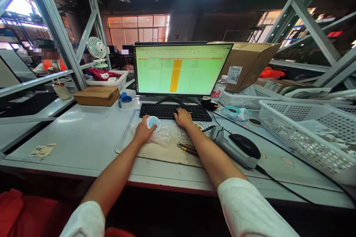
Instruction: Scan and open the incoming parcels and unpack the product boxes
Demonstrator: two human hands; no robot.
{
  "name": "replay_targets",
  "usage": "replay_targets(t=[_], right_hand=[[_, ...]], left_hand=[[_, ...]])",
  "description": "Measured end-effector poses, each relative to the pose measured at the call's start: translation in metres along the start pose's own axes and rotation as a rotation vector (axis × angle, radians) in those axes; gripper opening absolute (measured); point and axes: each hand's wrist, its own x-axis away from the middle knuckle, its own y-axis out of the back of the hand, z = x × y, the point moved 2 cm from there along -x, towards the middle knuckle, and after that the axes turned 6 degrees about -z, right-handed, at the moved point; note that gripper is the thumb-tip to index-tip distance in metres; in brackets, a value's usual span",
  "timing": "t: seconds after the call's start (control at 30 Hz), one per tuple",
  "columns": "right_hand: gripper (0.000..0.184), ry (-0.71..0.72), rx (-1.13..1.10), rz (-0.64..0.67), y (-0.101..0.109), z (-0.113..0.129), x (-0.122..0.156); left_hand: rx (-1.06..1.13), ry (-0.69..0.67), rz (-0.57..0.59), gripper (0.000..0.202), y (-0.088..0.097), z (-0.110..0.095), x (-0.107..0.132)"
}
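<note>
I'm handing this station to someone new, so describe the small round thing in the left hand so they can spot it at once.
Start at the green-lit monitor and drop to the black keyboard below it. Just left of the keyboard's front edge, the left hand holds a small round container over crinkled clear plastic wrap. It is white with a pale blue ring on top, unlike the darker blue tape roll farther back.
</note>
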Motion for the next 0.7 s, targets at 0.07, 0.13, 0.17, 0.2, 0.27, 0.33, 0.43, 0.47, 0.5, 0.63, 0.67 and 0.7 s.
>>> replay_targets(t=[0.07, 0.13, 0.17, 0.2, 0.27, 0.33, 0.43, 0.47, 0.5, 0.63, 0.67, 0.7], right_hand=[[0.059, -0.017, -0.001, 0.001, 0.0, 0.001, -0.001], [0.058, -0.014, -0.005, 0.004, 0.0, 0.003, -0.002], [0.058, -0.011, -0.007, 0.006, -0.001, 0.005, -0.002], [0.058, -0.01, -0.009, 0.006, -0.001, 0.006, -0.002], [0.058, -0.015, -0.012, 0.006, -0.001, 0.006, -0.002], [0.059, -0.032, -0.013, 0.008, -0.001, 0.003, -0.003], [0.06, -0.059, -0.011, 0.031, 0.003, -0.003, -0.009], [0.06, -0.061, -0.012, 0.044, 0.006, -0.005, -0.011], [0.06, -0.06, -0.014, 0.057, 0.009, -0.006, -0.012], [0.061, -0.06, -0.011, 0.055, 0.021, -0.014, -0.008], [0.061, -0.072, -0.005, 0.045, 0.024, -0.017, -0.004], [0.062, -0.087, 0.003, 0.037, 0.025, -0.02, 0.002]], left_hand=[[0.003, -0.002, 0.0, 0.058, 0.0, 0.0, 0.0], [0.005, -0.005, 0.0, 0.058, 0.0, 0.001, 0.0], [0.005, -0.005, 0.0, 0.058, 0.0, 0.001, 0.0], [0.006, -0.006, 0.002, 0.057, 0.0, 0.001, 0.0], [0.007, -0.007, 0.008, 0.057, 0.0, 0.002, 0.0], [0.007, -0.006, 0.012, 0.056, 0.0, 0.002, 0.0], [0.007, -0.002, 0.01, 0.056, 0.0, 0.002, 0.001], [0.008, -0.003, 0.011, 0.056, 0.0, 0.002, 0.001], [0.009, -0.004, 0.011, 0.055, 0.0, 0.001, 0.001], [0.013, -0.007, 0.013, 0.055, 0.0, 0.001, 0.002], [0.012, -0.006, 0.013, 0.055, 0.0, 0.001, 0.001], [0.012, -0.004, 0.013, 0.055, 0.0, 0.001, 0.001]])
